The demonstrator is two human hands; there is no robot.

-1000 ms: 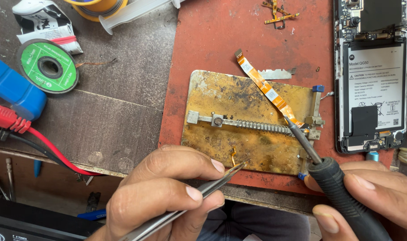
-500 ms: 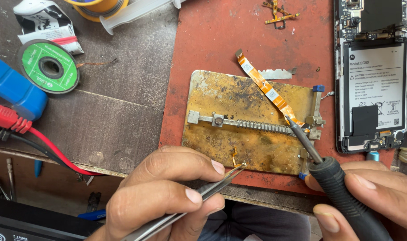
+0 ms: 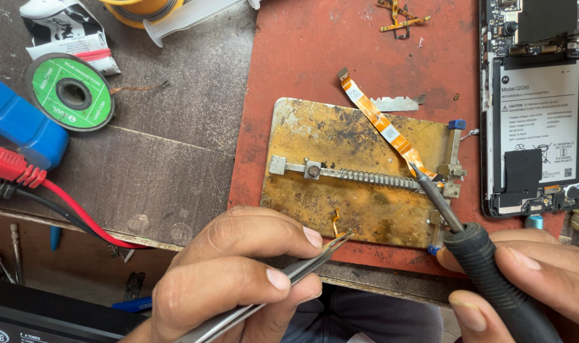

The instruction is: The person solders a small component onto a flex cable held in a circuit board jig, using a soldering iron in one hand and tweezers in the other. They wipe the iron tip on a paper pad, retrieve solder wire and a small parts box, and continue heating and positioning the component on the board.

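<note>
The left hand [image 3: 239, 279] pinches slim steel tweezers [image 3: 283, 279], tips beside a small orange flex fragment [image 3: 335, 222] on the stained brass holder plate [image 3: 340, 165]. The right hand [image 3: 531, 279] grips the black-handled soldering iron [image 3: 473, 248], its tip touching the long orange ribbon cable [image 3: 381, 124] at the spring clamp [image 3: 366, 176], which keeps the ribbon from shifting.

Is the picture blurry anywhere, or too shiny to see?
Head view: soft, even light, no strong glare; the soldering iron tip and orange ribbon cable look sharp on the brass-coloured plate; the left hand with its tweezers is close and a little soft; the right hand is cut off by the edge.
</note>
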